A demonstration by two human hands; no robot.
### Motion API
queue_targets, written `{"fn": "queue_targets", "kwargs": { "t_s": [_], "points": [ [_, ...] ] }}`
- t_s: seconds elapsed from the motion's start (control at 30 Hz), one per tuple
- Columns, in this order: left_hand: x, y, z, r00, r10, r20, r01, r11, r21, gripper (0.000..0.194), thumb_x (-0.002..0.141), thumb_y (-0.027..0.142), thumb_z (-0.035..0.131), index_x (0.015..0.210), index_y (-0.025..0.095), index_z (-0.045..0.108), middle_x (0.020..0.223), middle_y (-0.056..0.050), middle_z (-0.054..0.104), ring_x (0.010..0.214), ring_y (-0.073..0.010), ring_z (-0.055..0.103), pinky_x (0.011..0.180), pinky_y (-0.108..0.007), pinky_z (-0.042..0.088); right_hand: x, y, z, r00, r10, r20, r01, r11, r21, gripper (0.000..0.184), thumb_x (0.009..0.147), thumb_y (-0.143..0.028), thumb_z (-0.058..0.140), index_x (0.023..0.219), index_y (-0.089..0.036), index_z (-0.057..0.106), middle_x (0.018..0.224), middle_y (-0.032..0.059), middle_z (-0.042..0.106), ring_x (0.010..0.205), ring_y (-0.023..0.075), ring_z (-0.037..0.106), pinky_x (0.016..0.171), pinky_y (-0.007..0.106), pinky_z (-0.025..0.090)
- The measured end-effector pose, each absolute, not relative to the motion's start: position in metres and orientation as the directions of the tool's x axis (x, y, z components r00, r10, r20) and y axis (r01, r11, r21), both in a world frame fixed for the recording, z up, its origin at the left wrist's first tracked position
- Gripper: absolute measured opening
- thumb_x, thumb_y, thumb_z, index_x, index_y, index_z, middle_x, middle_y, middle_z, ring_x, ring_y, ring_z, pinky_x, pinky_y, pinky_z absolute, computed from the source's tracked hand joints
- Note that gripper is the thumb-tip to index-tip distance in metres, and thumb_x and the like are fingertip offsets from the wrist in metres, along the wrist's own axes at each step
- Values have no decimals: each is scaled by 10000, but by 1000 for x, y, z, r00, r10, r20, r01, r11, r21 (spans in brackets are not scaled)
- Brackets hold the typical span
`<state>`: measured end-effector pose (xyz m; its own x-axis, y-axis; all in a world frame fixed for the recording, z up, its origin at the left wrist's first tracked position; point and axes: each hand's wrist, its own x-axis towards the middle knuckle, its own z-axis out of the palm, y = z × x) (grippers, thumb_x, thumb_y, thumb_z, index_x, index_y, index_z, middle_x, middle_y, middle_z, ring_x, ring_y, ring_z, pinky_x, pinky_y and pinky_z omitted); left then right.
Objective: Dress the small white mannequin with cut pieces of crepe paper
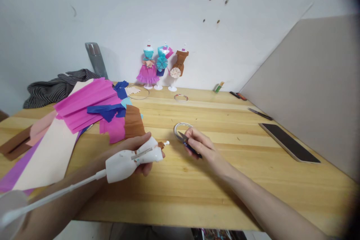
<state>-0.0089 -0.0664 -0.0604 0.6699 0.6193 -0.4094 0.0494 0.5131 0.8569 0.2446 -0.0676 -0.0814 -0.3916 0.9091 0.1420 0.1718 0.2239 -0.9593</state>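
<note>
My left hand is wrapped round a small white dress form, which lies tilted with its long stand rod and round base toward me. A grey strip runs along its torso, and a scrap of brown paper clings near its neck. My right hand is closed on a pair of scissors with dark handles, the pointed metal tip facing away to the left; their handles are partly hidden by the fingers. Just behind the tip is a white ring of tape, partly covered by my right hand.
Crepe paper sheets in several colours cover the left side. Three dressed forms stand by the wall beside a grey bottle and striped cloth. A second ring, a pointed tool and a phone lie farther right.
</note>
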Motion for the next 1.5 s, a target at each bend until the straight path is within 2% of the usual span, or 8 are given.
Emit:
{"fn": "queue_targets", "kwargs": {
  "t_s": [0.1, 0.27, 0.37, 0.53, 0.67, 0.9, 1.13, 1.5],
  "points": [
    [-6, -67, -61, 681, 599, -421, 70, 519, 852, 578, 933, 538, 327, 899, 105, 708, 514, -30, 621, 442, -106, 472, 472, -218, 318, 248, -70, -73, -486, 815, 315, 253, 477, -842, 383, 944, -519, 364, 871, -185, 536, 667, 0, 510, 578, 129, 468, 530, 258, 364],
    [-4, -71, -59, 645, 603, -469, 101, 541, 835, 578, 910, 554, 376, 870, 98, 728, 515, -24, 620, 461, -111, 492, 473, -218, 322, 250, -74, -67, -669, 580, 465, 396, 808, -437, 370, 989, -383, 321, 1003, -150, 607, 772, 64, 599, 677, 163, 531, 610, 288, 417],
    [-3, -73, -57, 632, 608, -480, 98, 551, 828, 559, 901, 547, 398, 833, 102, 728, 525, -25, 619, 466, -111, 499, 466, -217, 310, 250, -75, -68, -711, 520, 473, 449, 854, -265, 337, 978, -334, 351, 1052, -136, 614, 750, 63, 590, 648, 162, 521, 578, 280, 409],
    [1, -76, -52, 608, 642, -467, 82, 535, 841, 460, 854, 526, 505, 811, 118, 710, 635, -42, 661, 500, -125, 541, 495, -227, 335, 250, -74, -71, -725, 502, 472, 501, 854, -140, 372, 985, -347, 335, 1060, -126, 624, 769, 70, 596, 670, 167, 538, 576, 278, 408],
    [0, -76, -55, 605, 630, -487, 88, 555, 827, 469, 831, 557, 527, 748, 128, 699, 734, -72, 698, 499, -127, 551, 487, -237, 339, 249, -75, -72, -732, 480, 483, 503, 859, -93, 387, 991, -359, 324, 1038, -122, 626, 779, 73, 604, 672, 165, 542, 577, 277, 398],
    [-2, -78, -61, 611, 622, -489, 117, 540, 833, 458, 838, 548, 521, 811, 123, 689, 814, -67, 699, 518, -122, 557, 533, -248, 388, 248, -75, -76, -755, 472, 456, 487, 869, -92, 392, 996, -368, 312, 997, -130, 623, 758, 60, 579, 646, 159, 509, 563, 278, 374],
    [-5, -78, -57, 659, 589, -468, 183, 477, 860, 520, 874, 568, 445, 874, 113, 696, 643, -23, 623, 570, -138, 551, 574, -248, 398, 247, -74, -80, -760, 445, 474, 436, 890, -135, 420, 1005, -394, 289, 979, -123, 609, 749, 55, 572, 651, 155, 504, 575, 269, 372],
    [-4, -81, -52, 681, 570, -460, 181, 477, 860, 496, 879, 549, 440, 868, 123, 694, 621, -19, 613, 552, -138, 532, 551, -253, 374, 246, -74, -80, -749, 423, 510, 382, 905, -189, 417, 1004, -401, 291, 970, -124, 601, 738, 49, 560, 637, 151, 499, 574, 266, 393]
  ]
}}
